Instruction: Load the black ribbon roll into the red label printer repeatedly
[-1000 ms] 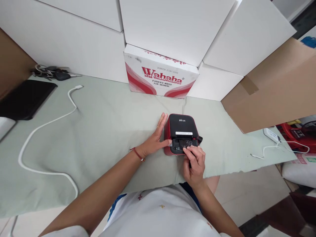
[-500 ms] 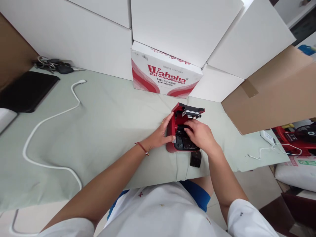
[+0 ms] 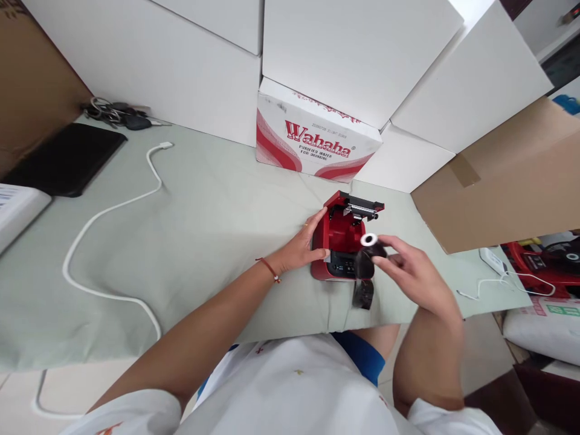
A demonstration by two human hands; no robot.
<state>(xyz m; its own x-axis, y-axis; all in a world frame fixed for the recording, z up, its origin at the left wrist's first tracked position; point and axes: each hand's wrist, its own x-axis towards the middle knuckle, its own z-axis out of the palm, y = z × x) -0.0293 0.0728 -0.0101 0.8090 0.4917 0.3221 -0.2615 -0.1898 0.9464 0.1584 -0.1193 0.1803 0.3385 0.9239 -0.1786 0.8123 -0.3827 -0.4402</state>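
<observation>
A small red and black label printer (image 3: 344,232) stands on the cloth-covered table with its lid raised and its red bay exposed. My left hand (image 3: 308,244) grips its left side, thumb over the front edge and fingers along the wall. Just off its right side, my right hand (image 3: 414,275) pinches a black label roll (image 3: 375,249) with a white core. From the roll a glossy dark strip (image 3: 363,290) hangs down past the printer's front; its lower end lies near the table edge. Part of the roll is hidden behind my fingers.
A Wahaha water carton (image 3: 317,142) stands behind the printer against white boxes (image 3: 353,54). A white cable (image 3: 90,217) curves over the left side, near a black flat item (image 3: 67,157) and keys (image 3: 118,115). A brown cardboard box (image 3: 502,187) stands at right.
My right hand has lifted the black label roll out of the printer's bay and moved right with it. The left hand keeps its grip. The view has shifted slightly.
</observation>
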